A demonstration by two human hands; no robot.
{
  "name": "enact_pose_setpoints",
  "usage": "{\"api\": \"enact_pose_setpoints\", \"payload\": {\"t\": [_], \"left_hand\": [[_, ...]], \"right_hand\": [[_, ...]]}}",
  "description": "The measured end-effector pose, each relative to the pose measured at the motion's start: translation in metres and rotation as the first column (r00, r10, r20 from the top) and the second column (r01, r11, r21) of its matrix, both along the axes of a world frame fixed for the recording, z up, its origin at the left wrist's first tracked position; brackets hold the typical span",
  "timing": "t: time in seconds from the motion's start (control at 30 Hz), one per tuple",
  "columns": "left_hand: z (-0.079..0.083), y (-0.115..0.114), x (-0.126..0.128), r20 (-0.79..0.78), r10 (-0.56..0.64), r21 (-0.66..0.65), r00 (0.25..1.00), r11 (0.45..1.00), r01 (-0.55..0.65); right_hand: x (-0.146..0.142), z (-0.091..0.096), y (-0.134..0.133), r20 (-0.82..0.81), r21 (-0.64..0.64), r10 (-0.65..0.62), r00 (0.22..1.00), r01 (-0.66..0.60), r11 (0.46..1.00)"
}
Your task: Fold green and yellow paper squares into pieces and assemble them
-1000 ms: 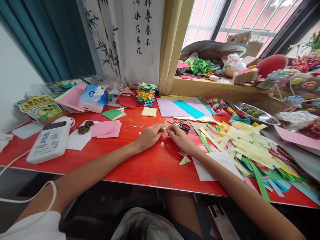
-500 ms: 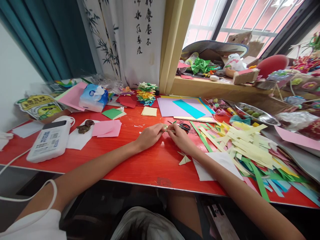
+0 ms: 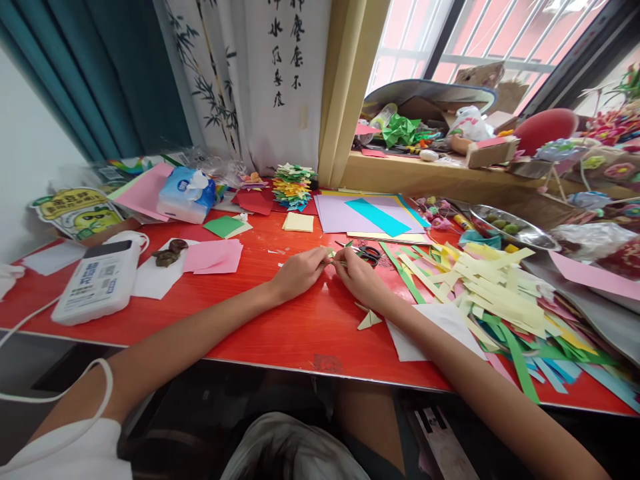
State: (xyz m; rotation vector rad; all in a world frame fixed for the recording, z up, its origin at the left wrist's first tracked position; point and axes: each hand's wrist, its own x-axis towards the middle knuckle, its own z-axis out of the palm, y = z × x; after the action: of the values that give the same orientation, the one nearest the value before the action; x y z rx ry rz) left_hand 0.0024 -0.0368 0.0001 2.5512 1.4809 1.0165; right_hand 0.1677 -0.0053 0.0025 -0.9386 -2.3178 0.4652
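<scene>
My left hand (image 3: 299,273) and my right hand (image 3: 361,278) meet at the middle of the red table (image 3: 280,327). Both pinch a small pale yellow piece of paper (image 3: 331,256) between their fingertips, pressed down near the tabletop. Most of the paper is hidden by the fingers. Black-handled scissors (image 3: 367,253) lie just behind my right hand. A small folded yellow triangle (image 3: 369,319) lies on the table near my right wrist, beside a white sheet (image 3: 425,337).
A heap of yellow and green paper strips (image 3: 500,297) fills the right side. Coloured sheets (image 3: 373,217), a stack of folded pieces (image 3: 293,187), a tissue pack (image 3: 186,195), pink paper (image 3: 214,257) and a white power bank (image 3: 97,281) surround the hands. A cluttered windowsill (image 3: 450,175) runs behind.
Almost nothing differs: both hands stay pinched on the small yellow paper, with only slight finger movement.
</scene>
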Motion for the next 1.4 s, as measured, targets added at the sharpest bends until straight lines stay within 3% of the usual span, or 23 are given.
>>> {"api": "enact_pose_setpoints", "payload": {"t": [0.2, 0.4, 0.5, 0.6, 0.67, 0.73, 0.83, 0.9, 1.0, 1.23, 1.4], "left_hand": [[0.0, -0.001, 0.001, -0.007, -0.015, -0.006, 1.0, 1.0, 0.015], [0.006, 0.0, 0.001, 0.361, 0.001, -0.102, 0.932, 0.994, 0.039], [0.01, 0.0, 0.0, 0.451, 0.011, -0.152, 0.893, 0.986, 0.064], [0.011, 0.001, 0.0, 0.511, 0.04, -0.213, 0.859, 0.974, 0.081], [0.009, 0.002, -0.001, 0.545, 0.068, -0.238, 0.836, 0.968, 0.076], [0.007, 0.004, -0.001, 0.574, 0.1, -0.257, 0.813, 0.964, 0.063], [0.005, 0.006, -0.002, 0.572, 0.125, -0.288, 0.81, 0.956, 0.056], [0.006, 0.006, -0.002, 0.526, 0.116, -0.29, 0.842, 0.956, 0.049], [0.006, 0.005, -0.002, 0.48, 0.113, -0.286, 0.87, 0.958, 0.033], [0.002, 0.011, -0.002, 0.591, 0.125, -0.355, 0.797, 0.928, 0.117], [0.006, 0.008, -0.003, 0.484, 0.071, -0.365, 0.872, 0.922, 0.128]], "right_hand": [[0.001, 0.003, -0.003, 0.08, 0.017, -0.042, 0.996, 0.041, 0.999], [0.003, 0.007, -0.001, -0.118, 0.067, 0.021, 0.993, -0.013, 0.998], [0.003, 0.01, -0.001, -0.223, -0.1, 0.036, 0.974, -0.059, 0.993], [0.003, 0.011, -0.001, -0.311, -0.28, 0.057, 0.949, -0.148, 0.949], [0.004, 0.01, 0.0, -0.293, -0.317, 0.024, 0.956, -0.121, 0.941], [0.004, 0.01, 0.001, -0.171, -0.293, -0.02, 0.985, -0.031, 0.956], [0.003, 0.009, 0.002, -0.002, -0.262, 0.004, 1.0, -0.004, 0.965], [0.003, 0.008, 0.002, 0.017, -0.284, 0.047, 0.999, -0.041, 0.958], [0.002, 0.007, 0.001, -0.002, -0.3, 0.051, 0.999, -0.049, 0.953], [0.001, 0.004, 0.001, -0.127, -0.35, -0.009, 0.992, -0.036, 0.936], [0.003, 0.004, 0.005, -0.164, -0.351, -0.027, 0.986, -0.033, 0.936]]}}
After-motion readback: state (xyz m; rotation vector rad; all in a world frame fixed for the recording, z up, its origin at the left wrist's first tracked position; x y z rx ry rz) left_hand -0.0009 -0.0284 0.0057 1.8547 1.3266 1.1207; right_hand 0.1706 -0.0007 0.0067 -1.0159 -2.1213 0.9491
